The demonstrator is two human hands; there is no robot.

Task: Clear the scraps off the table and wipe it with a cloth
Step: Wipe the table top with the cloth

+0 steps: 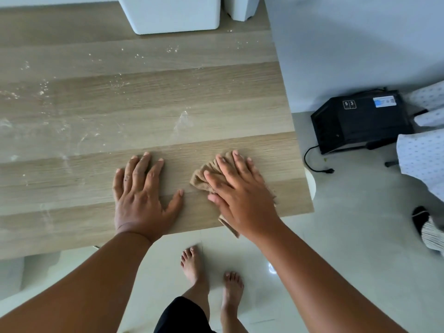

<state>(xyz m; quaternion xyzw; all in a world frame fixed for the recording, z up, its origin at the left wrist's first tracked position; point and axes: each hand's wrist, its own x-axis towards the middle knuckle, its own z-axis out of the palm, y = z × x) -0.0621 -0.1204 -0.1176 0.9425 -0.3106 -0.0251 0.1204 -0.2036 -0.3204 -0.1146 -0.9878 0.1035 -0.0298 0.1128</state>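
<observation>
the right hand (240, 195) lies flat, fingers straight and spread, pressing a crumpled tan cloth (206, 176) onto the wooden surface (144, 111) near its front right corner; a strip of the cloth hangs over the front edge. the left hand (141, 195) rests palm down just beside it on bare wood, fingers straight and splayed, holding nothing. pale crumbs and wet smears (48, 102) are scattered across the left and far parts of the surface. two white containers (173, 15) stand at the far edge. on the floor to the right sits a black box (360, 121) with a cord. bare feet (211, 272) stand on the pale tiles below.
</observation>
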